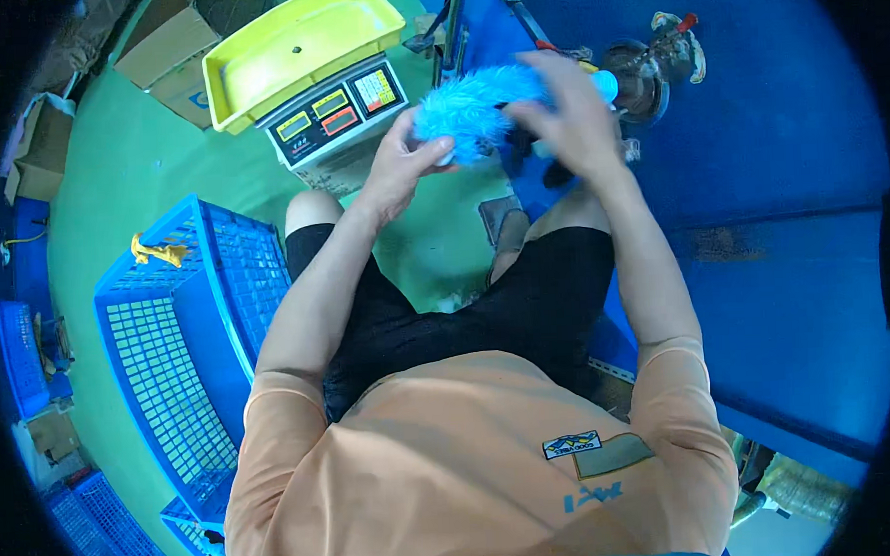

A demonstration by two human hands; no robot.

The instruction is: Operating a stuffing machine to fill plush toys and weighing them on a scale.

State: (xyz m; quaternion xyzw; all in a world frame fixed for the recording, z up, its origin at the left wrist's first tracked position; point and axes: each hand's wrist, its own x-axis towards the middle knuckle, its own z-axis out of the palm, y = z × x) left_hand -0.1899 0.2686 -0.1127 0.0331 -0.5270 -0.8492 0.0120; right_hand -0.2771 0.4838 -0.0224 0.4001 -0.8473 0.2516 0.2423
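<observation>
A bright blue, shaggy plush piece (470, 106) is held up at the upper centre of the frame, between two bare hands. Its left end is gripped by the left hand (399, 172), with the fingers clamped on the fluff and the thumb pressed along its lower edge. The right end is met by the right hand (579, 126), which is blurred; its thumb and fingers are seen spread apart, but whether the fluff is gripped there cannot be told. A broad, blue-topped bench (774, 149) is seen across the right of the frame, with a dark, round vessel (638, 80) set on it at the upper right. At the upper left, a boxy white-and-black weighing scale (337, 125) is topped by a shallow yellow plastic tray (305, 50). A large blue plastic mesh basket (171, 376) is placed on the green floor (85, 227) at the left, with a limp yellow item (160, 252) draped on its rim. Black shorts (467, 341) are worn by the seated person.
</observation>
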